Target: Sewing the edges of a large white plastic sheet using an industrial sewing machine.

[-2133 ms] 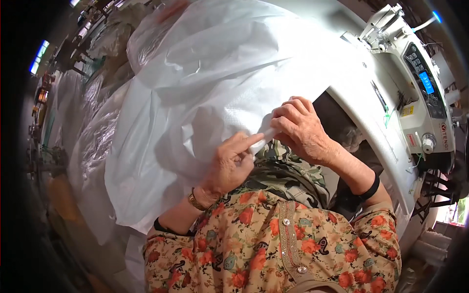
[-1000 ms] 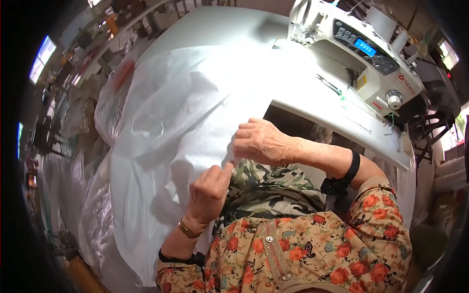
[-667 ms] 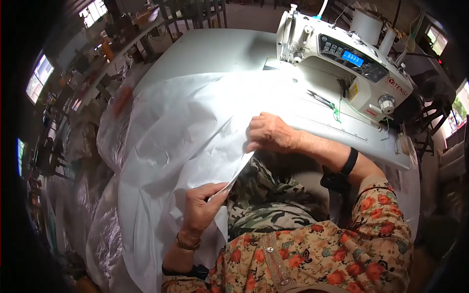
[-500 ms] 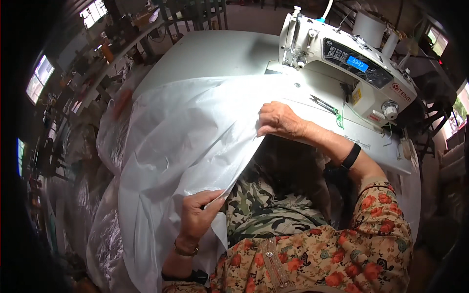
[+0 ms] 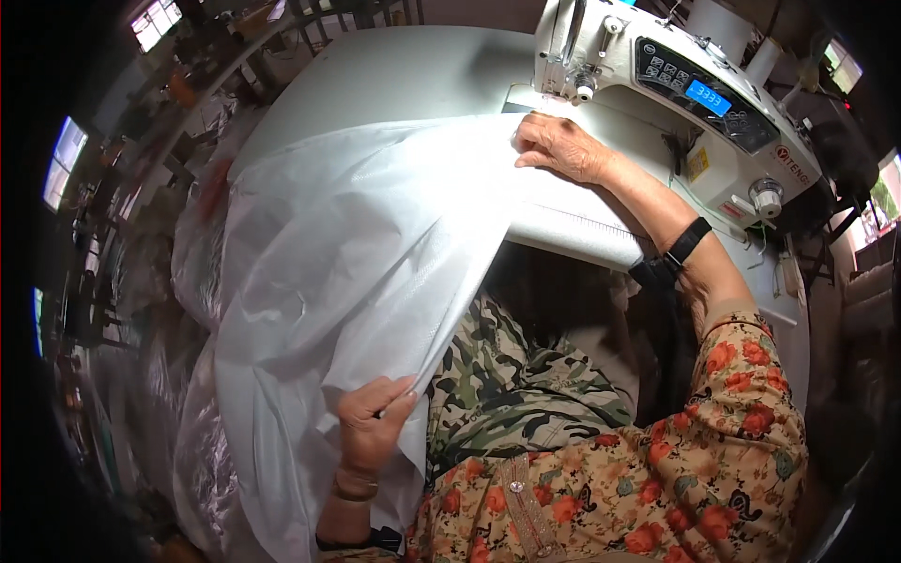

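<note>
A large white sheet of woven-looking material [image 5: 319, 253] spreads over the table's left part and drapes down past my lap. Low on its near edge, my left hand [image 5: 375, 418] pinches the fold between thumb and fingers. My right hand [image 5: 561, 150] grips the sheet's far right corner, fingers curled, just below the needle area of a white sewing machine [image 5: 699, 103]. Between the two hands the edge runs in a fairly straight slanting line. My right hand partly covers the spot under the presser foot, so whether the sheet lies beneath it is hidden.
The machine's lit control panel [image 5: 704, 94] faces me, with thread cones [image 5: 721, 26] behind. The pale table [image 5: 375, 75] extends far left. Crumpled clear plastic [image 5: 202, 432] hangs to the left of the sheet. My lap in camouflage cloth [image 5: 526, 394] is below the table edge.
My right hand has carried the sheet's corner away from me, up to the needle area. My left hand keeps its pinch nearly in place. The snips on the machine bed are now hidden by my right arm.
</note>
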The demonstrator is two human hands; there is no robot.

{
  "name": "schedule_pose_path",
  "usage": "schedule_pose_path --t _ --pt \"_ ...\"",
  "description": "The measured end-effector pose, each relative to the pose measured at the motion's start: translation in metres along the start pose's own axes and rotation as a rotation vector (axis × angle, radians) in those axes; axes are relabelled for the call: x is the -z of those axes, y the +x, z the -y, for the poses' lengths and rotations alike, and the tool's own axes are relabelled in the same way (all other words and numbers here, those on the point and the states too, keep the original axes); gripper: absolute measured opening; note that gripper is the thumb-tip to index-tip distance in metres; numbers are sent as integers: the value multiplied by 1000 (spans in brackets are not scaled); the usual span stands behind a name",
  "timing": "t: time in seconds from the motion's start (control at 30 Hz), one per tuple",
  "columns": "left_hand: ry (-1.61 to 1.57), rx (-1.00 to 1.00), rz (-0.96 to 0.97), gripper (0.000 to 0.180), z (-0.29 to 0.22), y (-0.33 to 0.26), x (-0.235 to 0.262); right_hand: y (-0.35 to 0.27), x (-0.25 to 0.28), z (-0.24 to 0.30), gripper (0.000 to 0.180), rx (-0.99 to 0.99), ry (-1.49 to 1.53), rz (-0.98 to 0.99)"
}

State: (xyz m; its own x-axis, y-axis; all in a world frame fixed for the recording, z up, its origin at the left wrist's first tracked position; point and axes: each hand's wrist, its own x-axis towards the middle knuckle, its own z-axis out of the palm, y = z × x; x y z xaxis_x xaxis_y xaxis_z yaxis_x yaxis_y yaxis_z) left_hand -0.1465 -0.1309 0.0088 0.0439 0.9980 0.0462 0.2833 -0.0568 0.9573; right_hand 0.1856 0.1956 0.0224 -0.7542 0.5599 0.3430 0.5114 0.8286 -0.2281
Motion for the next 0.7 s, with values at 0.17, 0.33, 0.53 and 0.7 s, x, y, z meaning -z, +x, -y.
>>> schedule_pose_path --t 0.17,0.33,0.53,0.7 --pt "312 -417 175 26 8 -6 -32 -3 -5 16 32 -101 -322 -149" --pt "434 -607 178 23 8 6 -61 -33 -16 36 37 -393 -309 -170" --pt "579 -682 197 6 0 25 -69 -34 -11 47 45 -527 -302 -185" --pt "703 -762 136 21 -7 55 -73 -33 -7 40 44 -553 -322 -150"
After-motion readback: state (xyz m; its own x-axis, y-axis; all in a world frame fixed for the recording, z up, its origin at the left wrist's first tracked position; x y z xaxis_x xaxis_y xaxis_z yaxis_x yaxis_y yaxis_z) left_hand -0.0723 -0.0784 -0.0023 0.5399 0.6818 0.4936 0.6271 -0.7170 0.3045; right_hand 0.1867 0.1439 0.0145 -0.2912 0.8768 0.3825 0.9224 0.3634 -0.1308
